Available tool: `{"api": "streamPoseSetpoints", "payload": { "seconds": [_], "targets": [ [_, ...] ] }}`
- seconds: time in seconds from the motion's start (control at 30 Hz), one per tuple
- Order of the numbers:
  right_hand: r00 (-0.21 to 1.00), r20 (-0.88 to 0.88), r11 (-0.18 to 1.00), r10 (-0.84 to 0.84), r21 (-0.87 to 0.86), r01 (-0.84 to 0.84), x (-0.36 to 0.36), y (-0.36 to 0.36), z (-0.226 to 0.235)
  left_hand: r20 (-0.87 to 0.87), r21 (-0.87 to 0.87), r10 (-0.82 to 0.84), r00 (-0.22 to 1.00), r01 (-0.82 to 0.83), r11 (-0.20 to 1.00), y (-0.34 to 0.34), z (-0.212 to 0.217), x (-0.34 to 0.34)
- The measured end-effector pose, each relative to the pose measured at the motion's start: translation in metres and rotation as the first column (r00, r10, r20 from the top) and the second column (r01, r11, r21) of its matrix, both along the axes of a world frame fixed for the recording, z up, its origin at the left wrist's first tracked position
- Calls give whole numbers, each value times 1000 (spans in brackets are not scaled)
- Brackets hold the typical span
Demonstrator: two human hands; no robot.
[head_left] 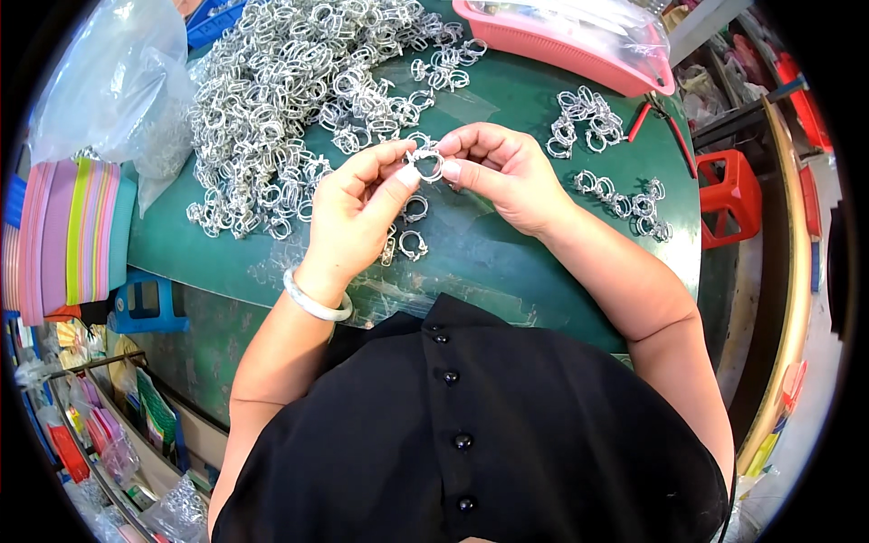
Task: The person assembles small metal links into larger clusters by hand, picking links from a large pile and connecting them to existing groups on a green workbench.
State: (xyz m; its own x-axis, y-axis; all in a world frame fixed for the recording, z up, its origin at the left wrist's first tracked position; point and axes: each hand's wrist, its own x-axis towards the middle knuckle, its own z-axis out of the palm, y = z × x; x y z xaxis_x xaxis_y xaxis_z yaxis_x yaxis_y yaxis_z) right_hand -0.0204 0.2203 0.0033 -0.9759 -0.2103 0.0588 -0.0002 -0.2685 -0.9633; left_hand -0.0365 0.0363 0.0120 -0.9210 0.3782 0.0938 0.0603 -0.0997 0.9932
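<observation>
My left hand [351, 217], with a pale bangle [316, 300] on its wrist, pinches a silvery metal ring [426, 166] between thumb and fingers. From the other side my right hand [509, 179] closes thumb and forefinger on the same ring, so both hands hold it above the green table. Just below my left fingers lie a few loose rings [414, 244]. Beyond and to the left rises a large heap of similar rings [272, 100]. Off to the right are two small groups, one farther cluster of rings [587, 118] and one nearer cluster [625, 204].
A pink basket [570, 56] holding clear plastic bags stands at the far edge. Red-handled pliers [663, 122] lie by the right edge of the green table [507, 262]. At left are a clear plastic bag [109, 86] and stacked coloured baskets [77, 240]. Red [730, 199] and blue stools [149, 303] flank the table.
</observation>
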Motion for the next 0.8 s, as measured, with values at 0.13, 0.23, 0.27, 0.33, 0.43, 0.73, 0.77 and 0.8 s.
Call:
{"api": "streamPoseSetpoints", "payload": {
  "seconds": [0.13, 0.23, 0.27, 0.33, 0.43, 0.73, 0.77, 0.8],
  "targets": [
    [1000, 16, 1000, 4, 2, -4, 0, 1, 0, 93, 6, -50, 994, 50, 999, -6, 5, -3],
    [1000, 3, 1000, 11, -19, -11, 0, 1, -2, 136, 32, -49, 989, 45, 998, -5, 5, -3],
    [1000, 4, 1000, 12, -19, -12, 0, 1, -2, 159, 47, -57, 986, 50, 998, -5, 5, -3],
    [1000, -13, 1000, 19, 9, -19, -1, 1, -2, 182, 44, -41, 983, 34, 998, -5, 5, -3],
    [999, -19, 999, 36, -23, -36, -1, 2, -4, 213, 53, -29, 977, 18, 998, -4, 4, -3],
    [999, -22, 999, 41, -10, -41, 1, 1, 0, 199, 124, -67, 978, 42, 991, -4, 3, -3],
    [999, -22, 999, 43, -10, -44, 2, 0, 1, 161, 133, -84, 983, 63, 989, -4, 2, -2],
    [999, -22, 999, 34, -9, -34, 3, 0, 2, 161, 133, -84, 983, 63, 989, -3, 1, -2]
  ]
}}
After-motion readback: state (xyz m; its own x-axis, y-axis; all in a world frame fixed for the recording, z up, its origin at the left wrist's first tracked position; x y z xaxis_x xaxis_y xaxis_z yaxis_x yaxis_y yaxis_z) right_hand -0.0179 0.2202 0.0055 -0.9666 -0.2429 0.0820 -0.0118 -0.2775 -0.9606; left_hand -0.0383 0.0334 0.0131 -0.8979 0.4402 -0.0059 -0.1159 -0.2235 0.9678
